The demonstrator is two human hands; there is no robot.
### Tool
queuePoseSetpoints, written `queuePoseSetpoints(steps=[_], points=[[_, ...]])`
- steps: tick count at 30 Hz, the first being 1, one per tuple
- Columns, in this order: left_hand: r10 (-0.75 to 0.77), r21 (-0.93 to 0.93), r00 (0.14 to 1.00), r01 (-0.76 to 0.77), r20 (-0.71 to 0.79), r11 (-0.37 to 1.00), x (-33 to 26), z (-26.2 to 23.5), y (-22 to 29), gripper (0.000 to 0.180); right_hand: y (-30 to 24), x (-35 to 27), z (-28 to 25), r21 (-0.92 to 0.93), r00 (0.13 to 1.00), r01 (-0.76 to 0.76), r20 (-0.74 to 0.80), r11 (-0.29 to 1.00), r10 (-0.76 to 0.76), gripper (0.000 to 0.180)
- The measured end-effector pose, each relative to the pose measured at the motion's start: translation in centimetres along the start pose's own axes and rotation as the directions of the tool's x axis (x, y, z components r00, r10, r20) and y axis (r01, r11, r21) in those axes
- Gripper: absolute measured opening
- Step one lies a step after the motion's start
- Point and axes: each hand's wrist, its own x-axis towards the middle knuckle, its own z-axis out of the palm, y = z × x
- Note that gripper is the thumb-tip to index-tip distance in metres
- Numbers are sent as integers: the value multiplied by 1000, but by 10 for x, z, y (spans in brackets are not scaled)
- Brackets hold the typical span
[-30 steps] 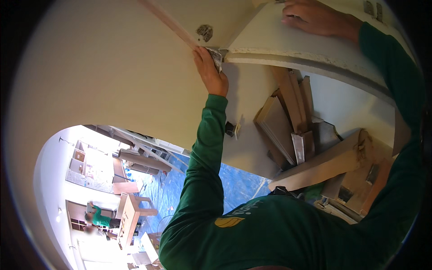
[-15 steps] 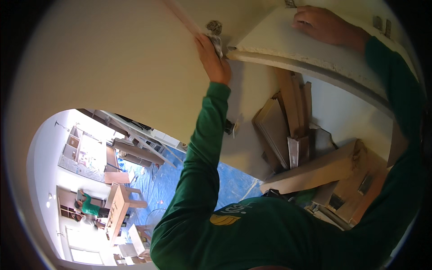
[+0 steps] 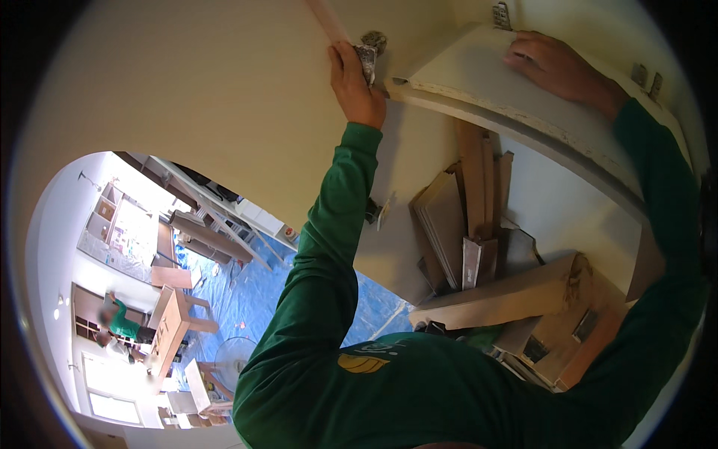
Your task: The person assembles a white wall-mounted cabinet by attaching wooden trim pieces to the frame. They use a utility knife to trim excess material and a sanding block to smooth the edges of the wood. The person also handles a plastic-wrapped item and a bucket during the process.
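Observation:
My left hand is raised against a broad pale panel, with its fingers closed on a small silver-grey piece whose kind I cannot make out. Just beyond that piece is a rough dark round patch on the panel. To the right, my right hand lies at the far edge of a pale board, fingers curled and thumb on the face. Its fingertips are partly hidden. The board's near edge is rough. Close by my right fingers stands a perforated metal bracket.
More metal brackets sit past my right wrist. Below, boards and strips lean beside a long cardboard box. Blue sheeting covers the floor at left, with a wooden table and people farther off.
The whole view has shifted slightly. My left hand, with the silver-grey piece, has moved a little closer to the round patch. My right hand stays on the board.

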Motion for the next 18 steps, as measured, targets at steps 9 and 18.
queuePoseSetpoints(steps=[9,18], points=[[31,9,1000,-31,1,999,-15,6,-5,86,3,0,0,4,1000,0,2,1000,0,31],[66,152,995,-76,75,985,-39,5,-13,88,-3,0,-5,-8,1000,-27,9,1000,27,36]])
